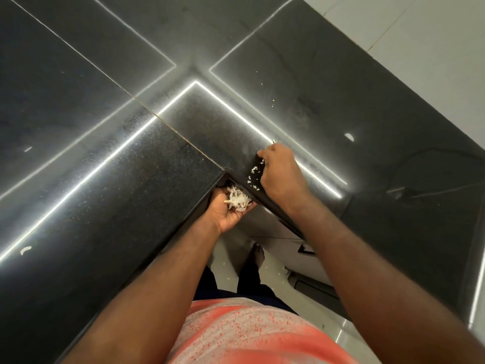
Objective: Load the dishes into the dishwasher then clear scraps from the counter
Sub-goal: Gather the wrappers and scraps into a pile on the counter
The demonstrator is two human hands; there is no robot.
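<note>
Loose scraps (254,177) lay on the tabletop (162,164) at its inner corner, between the right hand (280,170) and the front edge. The right hand rested on its side, fingers together and slightly bent, gripping nothing, with the scraps on its edge-ward side. The left hand (228,211) sat just below that edge, palm up, cupped but not closed, carrying a pile (238,199). I judged the push should run short and straight off the edge into the cup, the right hand being nearer. One stray bit (349,137) lay further along the right run, another bit (26,249) near the left front edge.
</note>
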